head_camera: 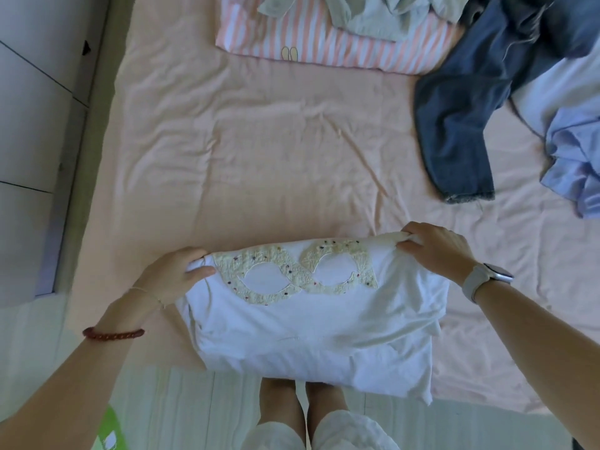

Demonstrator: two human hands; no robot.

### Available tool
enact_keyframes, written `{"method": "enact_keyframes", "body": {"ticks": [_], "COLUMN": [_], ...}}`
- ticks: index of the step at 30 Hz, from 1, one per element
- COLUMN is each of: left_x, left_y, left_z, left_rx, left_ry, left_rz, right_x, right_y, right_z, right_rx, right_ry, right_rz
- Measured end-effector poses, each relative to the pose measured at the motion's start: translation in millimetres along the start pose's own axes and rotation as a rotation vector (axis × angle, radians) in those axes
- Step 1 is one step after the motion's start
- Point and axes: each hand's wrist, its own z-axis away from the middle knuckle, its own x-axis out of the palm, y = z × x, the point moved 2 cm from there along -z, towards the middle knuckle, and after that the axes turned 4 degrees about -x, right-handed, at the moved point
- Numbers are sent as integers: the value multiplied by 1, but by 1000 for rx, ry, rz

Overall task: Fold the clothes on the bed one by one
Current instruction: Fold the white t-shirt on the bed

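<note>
Head view, looking down over the near edge of the bed (259, 151). Sheet is peach, soft, creased in long shallow folds. White T-shirt (308, 326) lies at that near edge, thin cotton, folded to a rough rectangle, lower corner hanging just off the mattress. Across its far side runs a cream embroidered patch (292, 271), nubbly, two linked oval openings, dotted with small dark beads.

Left hand (175, 274) grips the shirt's far left corner, thumb on top, fingers curled under the cloth. Right hand (435, 248) pinches the far right corner, cloth bunched between thumb and fingers. Red beaded bracelet (113, 334) on the left wrist; pale-strapped watch (487, 277) on the right.

Beyond the shirt, far side of the bed: pink-and-white striped folded piece (324, 43) with grey-green garments (373, 14) heaped on it, cut off by the frame. Far right of the shirt: dark denim jeans (461, 125), frayed hem, and crumpled pale blue fabric (574, 151), partly out of frame; its kind is unclear.
</note>
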Motion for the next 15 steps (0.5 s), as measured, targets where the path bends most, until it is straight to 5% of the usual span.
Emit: {"method": "enact_keyframes", "body": {"ticks": [6, 15], "left_x": [-68, -149], "left_y": [51, 91], "left_z": [-16, -120], "left_rx": [74, 64], "left_ry": [243, 320], "left_rz": [68, 242], "right_x": [-65, -127], "right_y": [-4, -10], "right_z": [-12, -105], "right_rx": [12, 68], "right_ry": [229, 414], "right_rz": [-64, 88]}}
